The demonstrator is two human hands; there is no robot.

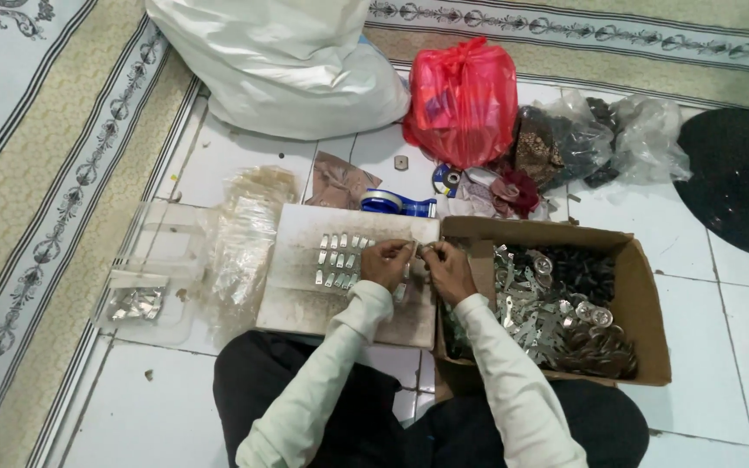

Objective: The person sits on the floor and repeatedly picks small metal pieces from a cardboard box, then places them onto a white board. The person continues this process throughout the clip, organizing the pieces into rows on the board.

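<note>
Seated on the floor, the person brings both hands together over the near edge of a worn white board [305, 299]. The left hand [385, 263] and the right hand [447, 267] are each pinched shut, and between their fingertips sits a small metal clip [416, 250], too small to make out in detail. Such a piece looks light, thin and stiff, likely with sharp stamped edges and a slick surface, so it is best taken by its flat faces between thumb and forefinger rather than by the rim. More clips lie in rows [340, 258] on the board just left of the hands. Just right of the hands stands an open cardboard box [648, 316] heaped with loose silver metal parts [530, 316] and dark pieces. To the left lie clear plastic sleeves [244, 238] and a clear bag [136, 303] of finished parts. The surface is white tile [704, 234], hard and smooth, bordered by a patterned mat [54, 147]. Farther off are a roll of blue tape [385, 203], a red plastic bag [463, 100] and a large white sack [283, 65].
</note>
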